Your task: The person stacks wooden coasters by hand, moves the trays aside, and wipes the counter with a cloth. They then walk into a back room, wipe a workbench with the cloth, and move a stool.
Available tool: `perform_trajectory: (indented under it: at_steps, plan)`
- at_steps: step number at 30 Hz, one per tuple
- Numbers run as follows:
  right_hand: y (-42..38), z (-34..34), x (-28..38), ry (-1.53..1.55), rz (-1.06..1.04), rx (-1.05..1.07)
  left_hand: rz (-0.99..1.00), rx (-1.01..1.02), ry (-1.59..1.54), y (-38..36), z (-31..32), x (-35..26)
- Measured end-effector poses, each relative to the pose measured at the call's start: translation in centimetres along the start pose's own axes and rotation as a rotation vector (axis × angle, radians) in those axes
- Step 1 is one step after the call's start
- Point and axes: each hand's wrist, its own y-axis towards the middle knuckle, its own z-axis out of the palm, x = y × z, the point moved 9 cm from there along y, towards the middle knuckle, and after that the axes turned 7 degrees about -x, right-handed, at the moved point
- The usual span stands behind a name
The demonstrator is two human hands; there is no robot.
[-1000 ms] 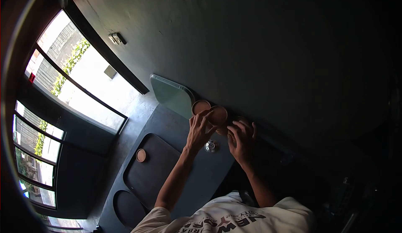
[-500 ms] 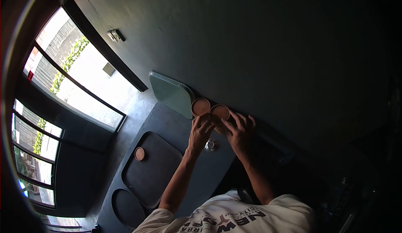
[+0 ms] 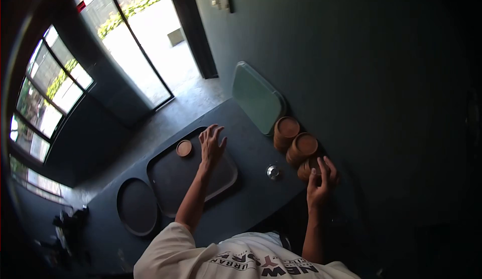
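My left hand (image 3: 212,145) is over the far part of a dark rectangular tray (image 3: 201,176), fingers spread and holding nothing. Just left of it, a round brown coaster with a raised rim (image 3: 184,148) lies on the tray. Along the wall stand three stacks of similar coasters: a far stack (image 3: 287,131), a middle stack (image 3: 304,146) and a shorter near stack (image 3: 305,172). My right hand (image 3: 321,186) has its thumb and fingers on the near stack, partly covering it.
A dark round tray (image 3: 137,207) lies left of the rectangular one. A pale green tray (image 3: 258,98) leans against the wall behind the stacks. A small shiny metal object (image 3: 273,172) sits on the dark table (image 3: 253,193). Beyond the table is a glass door (image 3: 145,43).
My left hand has left the stacks and moved left, over the tray beside the single coaster. My right hand has shifted from the middle stack to the near one. The view has turned.
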Motion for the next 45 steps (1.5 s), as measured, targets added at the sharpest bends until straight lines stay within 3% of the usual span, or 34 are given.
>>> perform_trajectory:
  at_steps: [2,4,10,12,15,16,21,25,29,35,42,45]
  plan:
    - [-1.7,-0.2,0.4,0.054,-0.001,0.012,-0.224,0.026,0.184,-2.6,0.5,11.1]
    - [-3.0,-0.3,1.1,0.154,0.021,0.033,-0.429,0.056,0.377,-5.0,-0.3,18.2]
    - [-4.6,0.7,3.2,0.189,-0.023,0.145,-0.4,0.007,0.198,-8.3,0.0,20.5]
    - [-4.3,0.7,4.2,0.225,-0.008,0.15,-0.431,-0.054,0.124,-8.5,-0.5,18.2]
    - [-3.9,0.1,4.8,0.263,0.0,0.133,-0.402,-0.213,-0.251,-7.0,-0.9,12.3]
    - [-3.9,-0.1,4.8,0.296,0.015,0.119,-0.297,-0.211,-0.267,-5.2,-2.4,7.1]
    - [-4.3,-0.8,3.3,0.338,0.047,0.104,0.001,-0.103,-0.612,1.6,-6.4,-14.4]
    - [-4.8,-2.0,1.3,0.371,0.11,0.069,0.238,0.096,-0.694,2.7,-3.0,-25.0]
    - [-5.6,-2.7,-1.9,0.372,0.188,0.022,0.367,0.197,-0.651,2.5,2.6,-28.9]
    - [-6.8,-3.5,-6.5,0.356,0.257,-0.012,0.44,0.199,-0.625,2.1,6.1,-30.1]
    - [-4.6,-3.3,-7.0,0.355,0.216,0.01,0.466,0.172,-0.604,1.9,6.1,-30.1]
    - [-3.5,-3.0,-5.3,0.304,0.095,0.034,0.454,0.064,-0.54,1.1,2.4,-29.9]
